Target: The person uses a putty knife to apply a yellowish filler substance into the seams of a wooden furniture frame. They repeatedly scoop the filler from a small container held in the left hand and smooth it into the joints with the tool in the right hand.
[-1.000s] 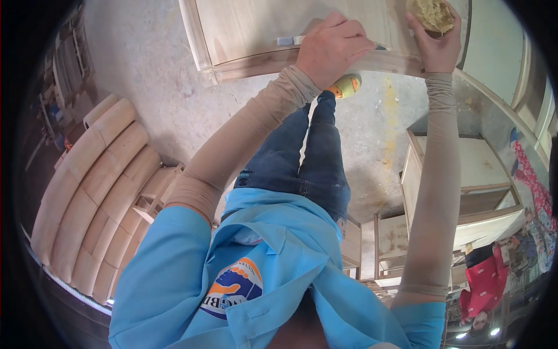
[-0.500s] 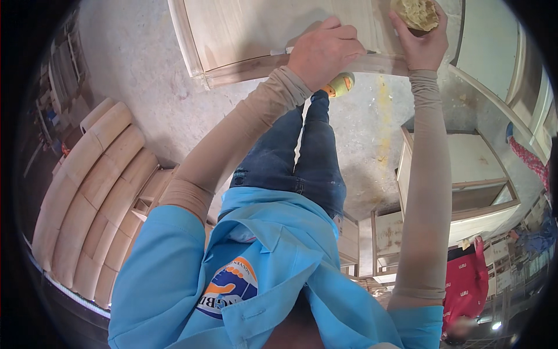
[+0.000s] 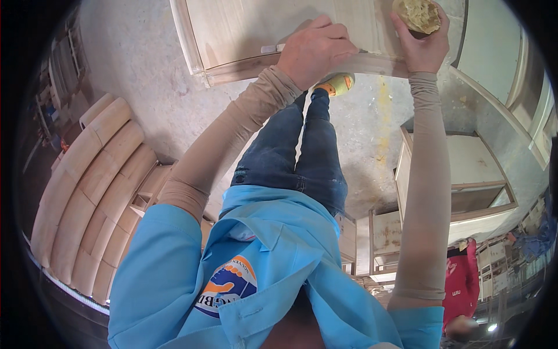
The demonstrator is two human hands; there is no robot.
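My left hand (image 3: 317, 53) is closed around a slim tool whose pale handle (image 3: 272, 49) sticks out to the left. A dark thin tip shows past the fingers on the right, probably a small putty knife. The hand sits over the front edge of a pale wooden panel (image 3: 232, 35) with a darker edge strip. My right hand (image 3: 425, 51) is cupped around a lump of yellowish putty (image 3: 417, 16) above the panel's right part. Whether a container lies under the putty is hidden by the hand.
Curved wooden parts (image 3: 78, 198) stand stacked at the left. Wooden cabinet frames (image 3: 459, 168) stand at the right on the concrete floor (image 3: 128, 52). More pale panels (image 3: 488, 52) lie at the far right. A person in a red shirt (image 3: 461, 285) is at the lower right.
My left hand has slid slightly left along the panel's edge with the tool, and more of the pale handle shows. My right hand with the putty has barely moved.
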